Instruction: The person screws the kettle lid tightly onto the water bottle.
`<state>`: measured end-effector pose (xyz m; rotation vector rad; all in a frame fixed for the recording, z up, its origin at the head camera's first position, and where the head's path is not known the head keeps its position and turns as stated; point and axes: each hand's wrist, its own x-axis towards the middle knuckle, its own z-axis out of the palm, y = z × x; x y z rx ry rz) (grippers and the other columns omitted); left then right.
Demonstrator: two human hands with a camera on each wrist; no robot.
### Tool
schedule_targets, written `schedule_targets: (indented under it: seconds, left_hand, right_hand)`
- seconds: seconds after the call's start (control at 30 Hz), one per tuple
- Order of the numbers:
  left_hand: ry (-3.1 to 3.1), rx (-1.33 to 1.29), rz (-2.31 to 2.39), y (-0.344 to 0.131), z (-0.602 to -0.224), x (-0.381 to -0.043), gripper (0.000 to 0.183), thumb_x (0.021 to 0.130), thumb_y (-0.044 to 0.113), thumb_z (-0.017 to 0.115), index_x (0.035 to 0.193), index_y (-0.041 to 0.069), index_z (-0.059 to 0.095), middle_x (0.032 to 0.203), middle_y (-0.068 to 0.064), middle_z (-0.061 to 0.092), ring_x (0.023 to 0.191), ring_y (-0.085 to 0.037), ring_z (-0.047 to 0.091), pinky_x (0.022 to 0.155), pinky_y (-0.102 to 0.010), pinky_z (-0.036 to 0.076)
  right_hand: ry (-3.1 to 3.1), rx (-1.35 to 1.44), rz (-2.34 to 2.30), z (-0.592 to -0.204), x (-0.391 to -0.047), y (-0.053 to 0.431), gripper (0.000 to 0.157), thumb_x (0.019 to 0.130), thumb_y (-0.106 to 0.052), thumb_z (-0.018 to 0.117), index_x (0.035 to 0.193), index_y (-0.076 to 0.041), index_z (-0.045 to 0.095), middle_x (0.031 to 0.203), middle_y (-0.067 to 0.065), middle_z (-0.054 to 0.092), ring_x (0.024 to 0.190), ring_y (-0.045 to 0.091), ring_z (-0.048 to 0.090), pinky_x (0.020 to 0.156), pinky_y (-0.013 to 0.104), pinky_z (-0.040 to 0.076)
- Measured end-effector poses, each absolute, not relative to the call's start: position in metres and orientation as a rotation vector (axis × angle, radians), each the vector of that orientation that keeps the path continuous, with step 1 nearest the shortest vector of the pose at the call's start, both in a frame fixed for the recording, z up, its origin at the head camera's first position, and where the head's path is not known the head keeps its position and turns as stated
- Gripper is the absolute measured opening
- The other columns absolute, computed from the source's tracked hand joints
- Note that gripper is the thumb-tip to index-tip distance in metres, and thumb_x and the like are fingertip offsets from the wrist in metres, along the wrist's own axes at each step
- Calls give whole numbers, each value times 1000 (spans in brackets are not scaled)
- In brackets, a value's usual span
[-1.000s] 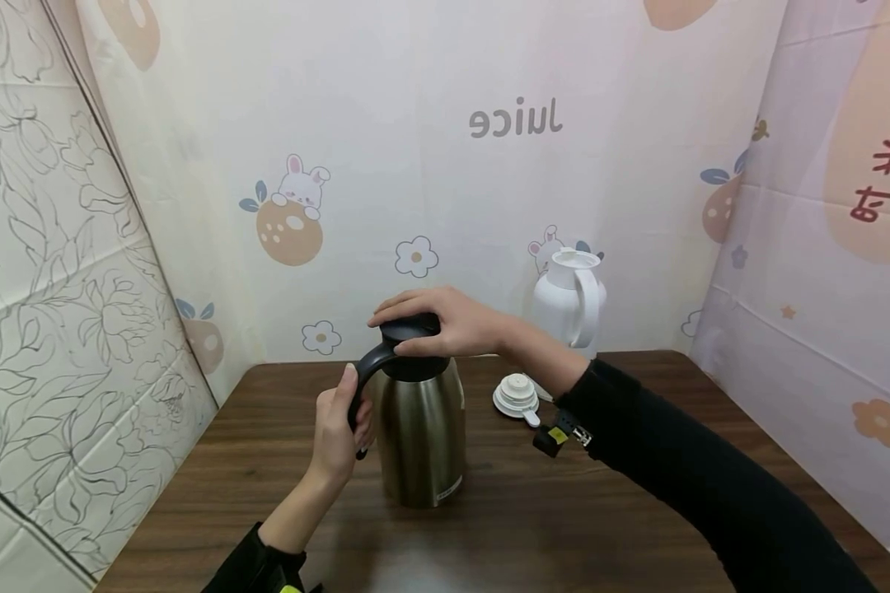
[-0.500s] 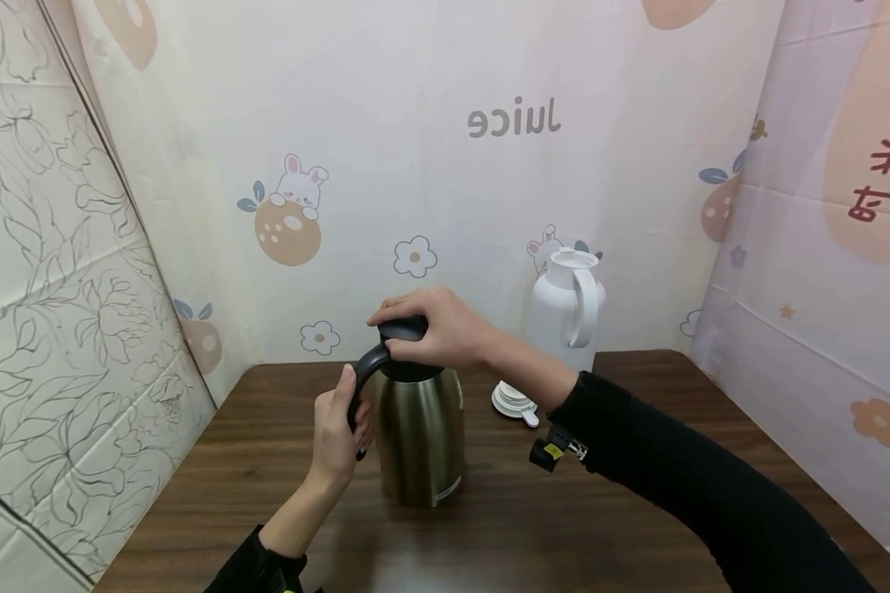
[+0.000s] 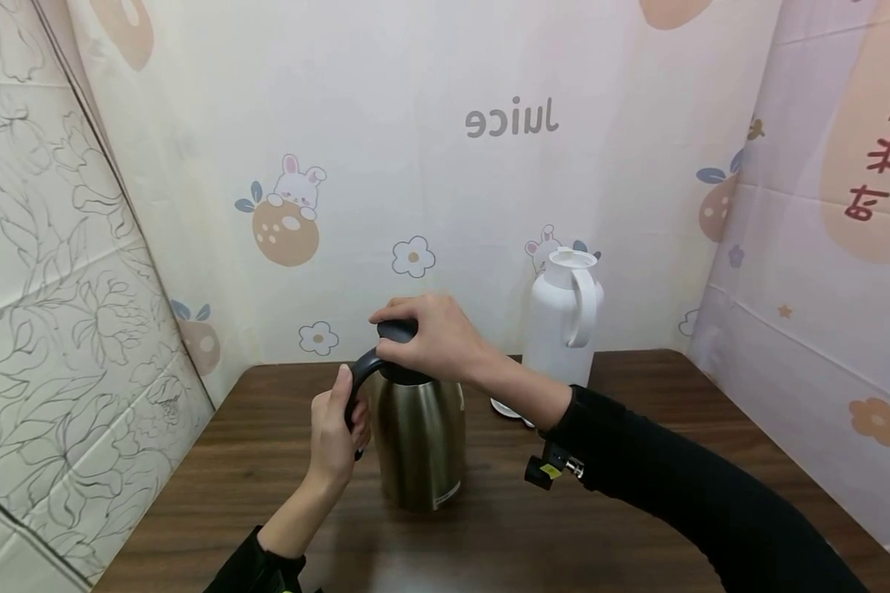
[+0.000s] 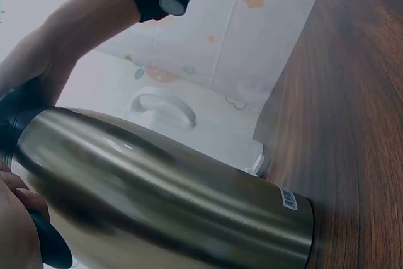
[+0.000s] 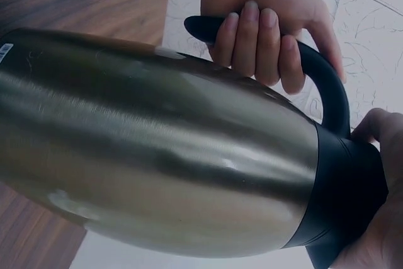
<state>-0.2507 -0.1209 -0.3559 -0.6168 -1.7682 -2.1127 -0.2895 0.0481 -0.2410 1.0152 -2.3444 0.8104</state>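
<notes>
A gold-brown steel thermos jug (image 3: 419,449) with a black top stands upright on the wooden table. My left hand (image 3: 332,432) grips its black handle (image 3: 363,368); the right wrist view shows the fingers (image 5: 256,45) curled round it. From above, my right hand (image 3: 439,336) holds the black lid (image 3: 396,330), thumb on the near side and fingers across the far side. Part of the lid is hidden under that palm. In the left wrist view the jug's brushed body (image 4: 170,181) fills the middle, with a small barcode label (image 4: 288,199) near its base.
Behind the right forearm stands a white jug (image 3: 561,317) with an uncovered mouth. A white stopper (image 3: 506,408) lies on the table (image 3: 267,469) beside it, mostly covered by the arm. Printed cloth walls (image 3: 386,165) close off the back and sides.
My right hand has turned on the lid, its wrist and forearm shifting left and slightly down, covering more of the white stopper. The left hand keeps its grip on the handle.
</notes>
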Motion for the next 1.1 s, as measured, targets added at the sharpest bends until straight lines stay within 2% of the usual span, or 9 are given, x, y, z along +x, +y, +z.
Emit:
schedule_targets:
  seconds: [0.23,0.4,0.5,0.6,0.73,0.87,1.1]
  left_hand:
    - [-1755,-649,-2131,-123,-355,-251,70,108,41,31,59,-10,27,42,8,30,32,-11,25,29,-42,16]
    - [-1754,-680,-2141,-124,-355,-253,69,108,40,31,59,-9,27,42,9,30,32,-11,25,28,-40,16]
    - [-1749,-712,-2150,-125,-356,-254,69,108,40,31,59,-8,27,41,9,30,31,-11,25,28,-41,16]
    - [-1744,-733,-2158,-125,-356,-255,69,108,40,30,58,-8,27,41,9,30,31,-12,25,28,-42,15]
    - [-1739,-738,-2173,-124,-357,-257,69,108,40,30,58,-7,27,41,9,31,30,-13,25,28,-42,15]
    - [-1728,-733,-2173,-124,-357,-257,69,108,40,30,58,-7,27,41,9,31,31,-14,24,28,-40,16]
    - [-1723,-684,-2148,-122,-357,-254,70,108,41,32,58,-8,27,42,8,30,31,-12,25,28,-40,16]
  right_hand:
    - [-2361,1047,771,-240,-291,50,27,82,-24,66,107,-21,76,101,-11,73,83,2,58,68,26,51]
    - [-2353,1290,689,-234,-299,60,31,89,-25,64,119,-17,71,118,-2,69,104,7,56,87,33,50]
    - [-2346,1487,645,-230,-304,70,38,92,-26,62,128,-16,66,131,3,61,120,10,50,98,39,46]
    - [-2333,1623,623,-229,-309,79,43,93,-27,60,135,-19,61,141,3,54,129,11,44,103,43,43]
    - [-2281,1671,621,-233,-315,85,44,95,-30,59,138,-22,59,147,2,48,134,12,40,105,45,42]
    - [-2176,1674,622,-238,-321,83,43,94,-32,60,136,-22,61,145,2,51,132,13,43,104,44,45]
    - [-2035,1623,621,-246,-324,73,31,95,-24,60,124,-18,69,124,0,66,115,10,53,95,41,47]
